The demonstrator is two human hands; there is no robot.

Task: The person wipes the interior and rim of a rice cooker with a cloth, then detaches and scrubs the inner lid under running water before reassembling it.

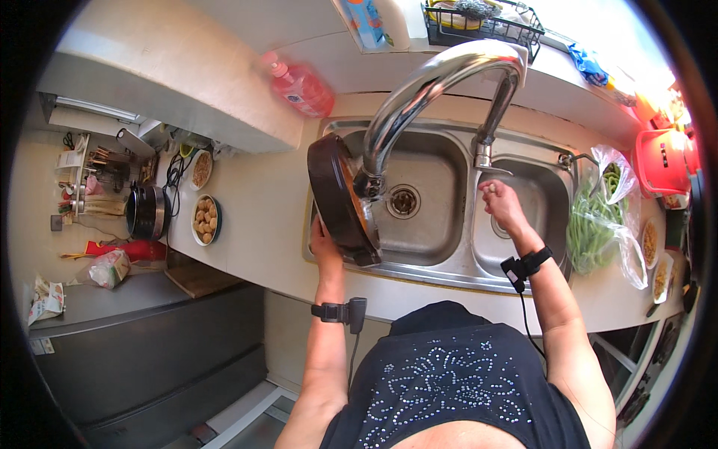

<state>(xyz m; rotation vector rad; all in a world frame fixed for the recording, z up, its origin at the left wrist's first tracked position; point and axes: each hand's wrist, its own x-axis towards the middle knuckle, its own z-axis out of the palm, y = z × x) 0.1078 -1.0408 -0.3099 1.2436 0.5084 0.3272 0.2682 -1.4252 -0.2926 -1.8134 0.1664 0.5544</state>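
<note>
My left hand (325, 247) grips a dark round pan (336, 196) by its near side. The pan is tipped steeply on edge over the left part of the double-bowl steel sink (429, 236). A strip of its orange-brown inside faces the chrome faucet's spout (370, 182). Over the smaller right basin (538, 196), my right hand (501, 206) has its fingers curled, just below the faucet lever (496, 169) and apart from it. Whether anything small is between those fingers is unclear.
A pink pump bottle (303, 90) stands behind the sink's left corner. Right of the sink lies a clear plastic bag of green beans (597, 224), near a red plastic container (662, 163). A bowl of round brown pieces (206, 220) sits on the left counter. A black wire rack (482, 31) is behind the faucet.
</note>
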